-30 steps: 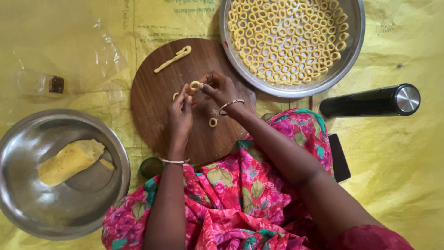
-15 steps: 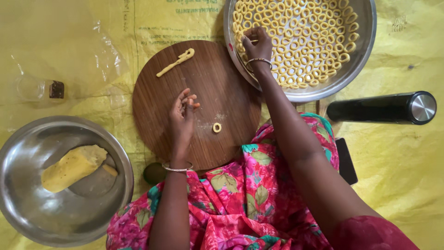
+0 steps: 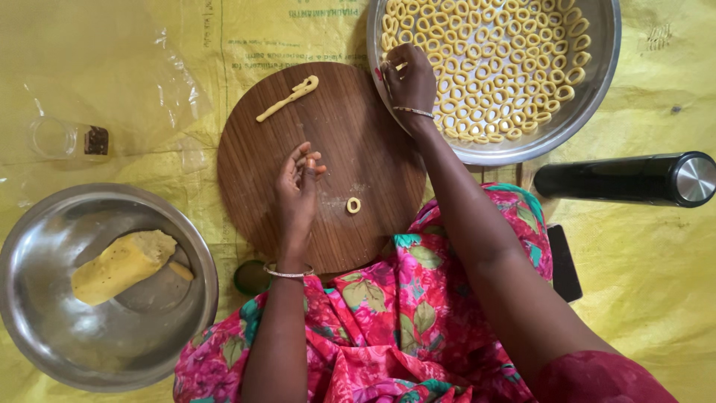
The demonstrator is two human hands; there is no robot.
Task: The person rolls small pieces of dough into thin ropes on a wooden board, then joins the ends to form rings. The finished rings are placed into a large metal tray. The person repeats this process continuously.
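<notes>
Right hand point(image 3: 409, 75) stays over the steel tray point(image 3: 597, 89), pinching a dough ring point(image 3: 400, 66); left hand point(image 3: 297, 190), fingers loose, lies nearer the lone ring point(image 3: 353, 205) to its right.

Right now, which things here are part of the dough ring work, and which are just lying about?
In use: right hand, tray of dough rings, round wooden board, single ring, dough strip, left hand, bowl with dough lump.

Lying about: black cylinder, small glass jar, dark phone.
</notes>
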